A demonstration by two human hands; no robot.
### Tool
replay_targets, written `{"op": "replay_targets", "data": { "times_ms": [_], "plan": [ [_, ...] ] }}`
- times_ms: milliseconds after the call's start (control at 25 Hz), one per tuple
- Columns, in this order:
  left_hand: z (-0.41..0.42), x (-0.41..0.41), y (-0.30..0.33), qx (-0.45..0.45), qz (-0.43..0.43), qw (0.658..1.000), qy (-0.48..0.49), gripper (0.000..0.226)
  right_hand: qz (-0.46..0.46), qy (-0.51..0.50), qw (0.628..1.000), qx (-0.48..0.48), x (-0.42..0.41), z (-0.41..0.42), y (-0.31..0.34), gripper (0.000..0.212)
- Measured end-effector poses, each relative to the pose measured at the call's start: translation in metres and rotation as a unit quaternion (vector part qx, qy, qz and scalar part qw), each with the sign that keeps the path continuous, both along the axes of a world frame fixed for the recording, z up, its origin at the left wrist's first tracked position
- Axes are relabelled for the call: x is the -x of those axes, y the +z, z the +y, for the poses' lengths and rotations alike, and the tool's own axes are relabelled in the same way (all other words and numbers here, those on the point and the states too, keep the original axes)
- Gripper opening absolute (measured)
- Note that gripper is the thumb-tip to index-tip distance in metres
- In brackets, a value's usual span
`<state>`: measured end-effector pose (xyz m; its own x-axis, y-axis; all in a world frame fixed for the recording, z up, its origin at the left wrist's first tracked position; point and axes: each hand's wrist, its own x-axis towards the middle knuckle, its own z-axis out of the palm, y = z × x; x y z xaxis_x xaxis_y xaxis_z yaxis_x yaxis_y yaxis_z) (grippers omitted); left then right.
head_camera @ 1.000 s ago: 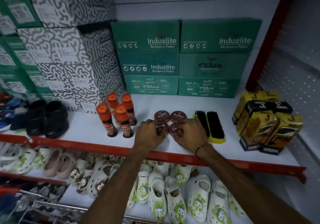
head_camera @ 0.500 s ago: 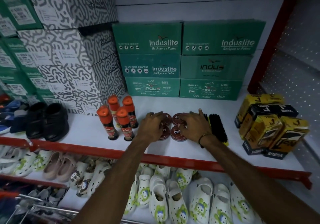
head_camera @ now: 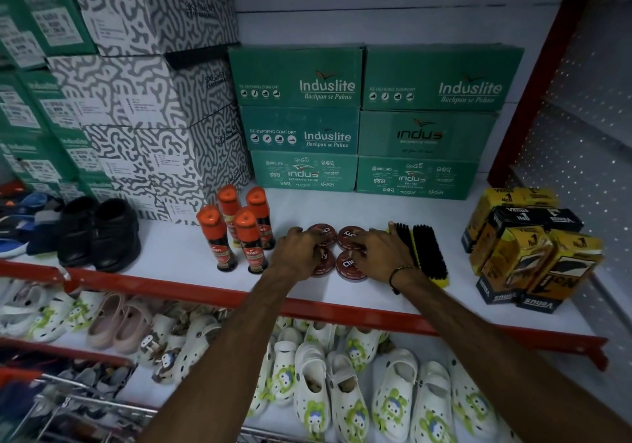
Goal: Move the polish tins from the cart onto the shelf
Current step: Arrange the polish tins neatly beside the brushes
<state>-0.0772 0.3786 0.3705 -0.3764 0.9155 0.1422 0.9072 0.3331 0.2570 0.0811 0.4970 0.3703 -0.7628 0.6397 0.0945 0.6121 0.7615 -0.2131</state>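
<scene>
Four round maroon polish tins sit in a two-by-two block on the white shelf [head_camera: 178,254]. My left hand [head_camera: 297,251] lies over the left pair, hiding most of the front left tin [head_camera: 324,264], with its fingers curled on the back left tin [head_camera: 323,232]. On the other side my right hand [head_camera: 379,250] has its fingers on the back right tin [head_camera: 348,232], and its thumb is by the front right tin [head_camera: 349,267]. The wire cart [head_camera: 68,405] shows at the bottom left; I see no tins in it.
Four orange-capped polish bottles [head_camera: 236,234] stand left of the tins. A black and yellow brush [head_camera: 424,254] lies right of them, touching my right hand. Yellow and black cartons [head_camera: 526,247] are far right, green shoe boxes [head_camera: 362,121] behind, black shoes [head_camera: 99,234] at left.
Both hands have moved from the front pair of tins back onto the rear pair. The front tins now rest on the shelf and the four stand closer together.
</scene>
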Motion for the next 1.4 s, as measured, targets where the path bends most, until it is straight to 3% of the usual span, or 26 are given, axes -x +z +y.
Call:
{"op": "replay_targets", "data": {
  "times_ms": [680, 920, 1160, 1280, 1400],
  "plan": [
    [0.002, -0.003, 0.008, 0.040, 0.029, 0.999, -0.005, 0.048, 0.009, -0.018, 1.000, 0.001, 0.001, -0.001, 0.000, 0.041],
    [0.014, -0.032, 0.007, -0.054, 0.009, 0.998, -0.025, 0.052, 0.151, -0.059, 0.986, 0.029, -0.043, 0.021, 0.032, 0.039],
    [0.040, -0.096, 0.001, -0.003, 0.037, 0.991, -0.130, 0.075, 0.029, -0.052, 0.995, 0.074, -0.109, 0.029, 0.040, 0.059],
    [0.044, -0.109, -0.003, 0.015, 0.052, 0.991, -0.125, 0.078, 0.020, -0.048, 0.996, 0.067, -0.121, 0.025, 0.029, 0.054],
    [0.044, -0.114, -0.005, 0.024, 0.038, 0.992, -0.115, 0.080, -0.009, -0.049, 0.996, 0.070, -0.130, 0.027, 0.017, 0.064]
  ]
}}
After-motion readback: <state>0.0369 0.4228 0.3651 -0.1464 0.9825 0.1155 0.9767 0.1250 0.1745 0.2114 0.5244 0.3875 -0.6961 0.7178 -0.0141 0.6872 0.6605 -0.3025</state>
